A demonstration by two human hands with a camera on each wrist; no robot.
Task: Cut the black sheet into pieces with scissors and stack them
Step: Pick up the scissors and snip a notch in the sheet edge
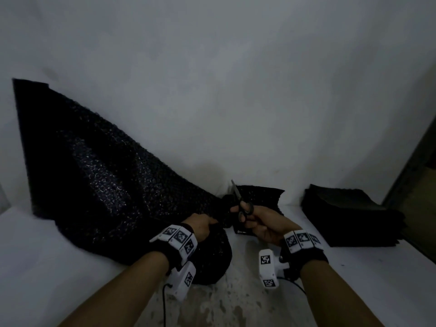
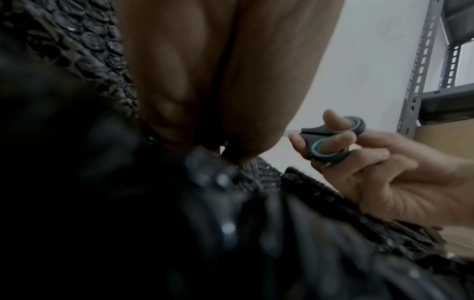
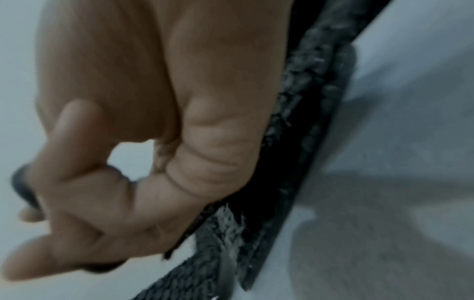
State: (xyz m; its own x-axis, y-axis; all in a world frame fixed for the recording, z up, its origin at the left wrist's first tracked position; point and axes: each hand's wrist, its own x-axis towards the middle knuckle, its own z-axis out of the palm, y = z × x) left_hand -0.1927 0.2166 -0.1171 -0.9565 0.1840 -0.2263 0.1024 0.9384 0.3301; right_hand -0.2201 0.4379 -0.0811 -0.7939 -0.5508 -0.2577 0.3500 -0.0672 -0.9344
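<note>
Left hand (image 1: 200,224) grips bunched black sheet (image 1: 99,180); right hand (image 1: 262,224) holds scissors (image 1: 243,206), blades up.

head view looks down from above; wrist views sit close, sharing the scissors (image 2: 330,140).

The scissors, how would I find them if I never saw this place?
Start at the huge black sheet leaning on the white wall. Follow it down to its low end, where the right hand holds the scissors. They alone have shiny blades and round finger loops.
</note>
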